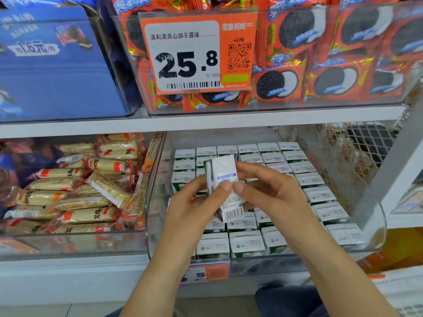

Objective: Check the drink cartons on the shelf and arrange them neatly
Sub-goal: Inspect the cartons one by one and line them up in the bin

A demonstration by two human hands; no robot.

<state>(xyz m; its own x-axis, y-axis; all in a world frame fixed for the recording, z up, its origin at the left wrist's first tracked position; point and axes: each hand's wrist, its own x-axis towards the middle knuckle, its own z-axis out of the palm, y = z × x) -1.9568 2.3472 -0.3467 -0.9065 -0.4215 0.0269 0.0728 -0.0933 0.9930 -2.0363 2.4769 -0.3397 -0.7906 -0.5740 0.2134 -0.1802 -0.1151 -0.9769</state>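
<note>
A small white drink carton (223, 172) with a barcode at its lower end is held tilted above a clear plastic bin (155, 225) on the lower shelf. My left hand (194, 209) grips its left side with the thumb on the front. From the right, my right hand (267, 191) pinches the same carton. Several rows of white and green drink cartons (272, 159) stand upright in the bin beneath my hands. Part of the rows is hidden behind my hands.
A clear bin of sesame snack bars (75, 191) sits left of the cartons. On the shelf above, a bin of red cookie packs (320, 72) carries an orange price tag (196, 53). Blue boxes (52, 65) fill the upper left. A white wire mesh panel (348, 152) bounds the right.
</note>
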